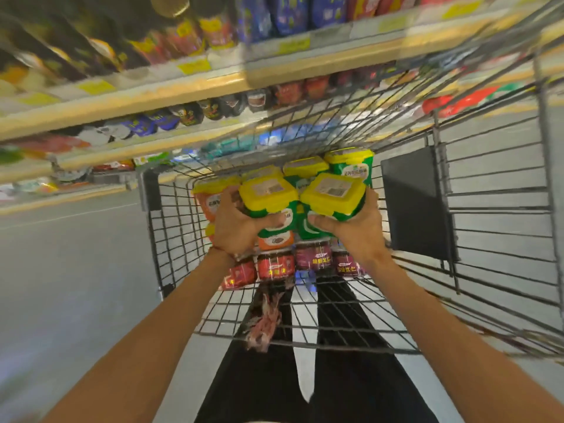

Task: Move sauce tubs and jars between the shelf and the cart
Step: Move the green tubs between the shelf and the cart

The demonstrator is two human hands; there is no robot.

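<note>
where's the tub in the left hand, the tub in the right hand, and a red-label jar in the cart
left-hand tub (268,193): head view, on its yellow lid
right-hand tub (334,192): head view, on its yellow lid
red-label jar (276,267): head view, on its label

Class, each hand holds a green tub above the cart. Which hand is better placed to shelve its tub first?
Probably left. The left hand grips the left tub on the side nearer the shelf; the right hand, gripping the right tub, would reach across.
</note>
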